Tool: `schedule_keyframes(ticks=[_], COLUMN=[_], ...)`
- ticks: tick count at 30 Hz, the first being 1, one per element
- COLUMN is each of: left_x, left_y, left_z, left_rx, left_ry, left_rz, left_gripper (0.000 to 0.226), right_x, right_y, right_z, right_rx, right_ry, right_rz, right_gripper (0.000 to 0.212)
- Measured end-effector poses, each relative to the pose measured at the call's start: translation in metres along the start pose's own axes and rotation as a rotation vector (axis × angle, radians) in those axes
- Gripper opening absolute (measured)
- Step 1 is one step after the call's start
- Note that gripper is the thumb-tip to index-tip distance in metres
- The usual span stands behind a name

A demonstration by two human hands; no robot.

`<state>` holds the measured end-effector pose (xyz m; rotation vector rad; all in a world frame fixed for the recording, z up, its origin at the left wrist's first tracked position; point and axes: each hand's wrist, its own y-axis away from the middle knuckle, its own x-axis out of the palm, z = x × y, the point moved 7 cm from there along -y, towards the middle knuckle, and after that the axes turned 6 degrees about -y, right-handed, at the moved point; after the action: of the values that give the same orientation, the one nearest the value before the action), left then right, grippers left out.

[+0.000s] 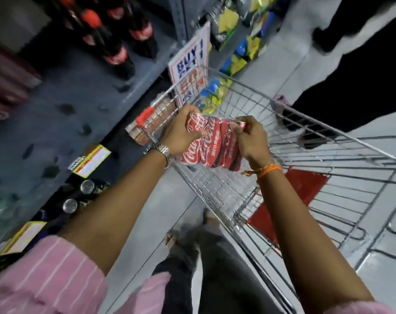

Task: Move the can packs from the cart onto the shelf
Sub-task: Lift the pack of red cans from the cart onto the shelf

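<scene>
A shrink-wrapped pack of red cola cans (211, 143) hangs in the air above the near left corner of the wire cart (328, 159). My left hand (179, 130) grips the pack's left top edge. My right hand (251, 137) pinches the wrap at the pack's right top corner. The grey metal shelf (79, 94) runs along the left, its board partly bare. More wrapped can packs (151, 118) lie on a lower shelf level just left of the cart's front corner.
Dark cola bottles (124, 41) stand at the back of the shelf, red packs (4, 87) at its far left. A "BUY 1" sign (190, 64) sticks out over the cart. Yellow price tags (91, 160) mark the shelf edge. Snack bags (238, 57) fill shelves beyond.
</scene>
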<state>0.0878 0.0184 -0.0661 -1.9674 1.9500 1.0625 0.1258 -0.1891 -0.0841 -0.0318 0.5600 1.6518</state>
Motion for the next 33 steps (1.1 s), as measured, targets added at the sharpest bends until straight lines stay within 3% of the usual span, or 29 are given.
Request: schedule_keyframes(ticks=[6,11,15,18,24,33], left_x=[-0.095,-0.172,-0.227,-0.258,-0.292,-0.292], left_y=[0.063,0.111,0.145,0.163,0.185,0.195], left_z=[-0.011,0.004,0.031,0.055,0.106,0.154], left_rx=[0.038,0.023,-0.019,-0.074,-0.184,-0.206], left_ry=[0.111,0.131,0.156,0.176,0.184,0.034], left_rz=[-0.257,-0.493,-0.668,-0.79,-0.949,-1.022], left_gripper=[0.056,0.055,0.051,0.057,0.058,0.058], right_x=[0.03,0.09,0.155,0.199,0.28,0.324], right_y=[0.027,0.045,0.062,0.069,0.076,0.09], right_z=[0.106,0.182,0.232,0.256,0.269,0.251], right_rx=[-0.239,-0.42,-0.635,-0.751,-0.759,-0.752], right_ry=[-0.04,-0.058,-0.046,0.029,0.092,0.082], right_rz=[0.109,0.237,0.395,0.46,0.621,0.655], right_gripper=[0.027,0.031,0.021,0.037,0.038,0.037])
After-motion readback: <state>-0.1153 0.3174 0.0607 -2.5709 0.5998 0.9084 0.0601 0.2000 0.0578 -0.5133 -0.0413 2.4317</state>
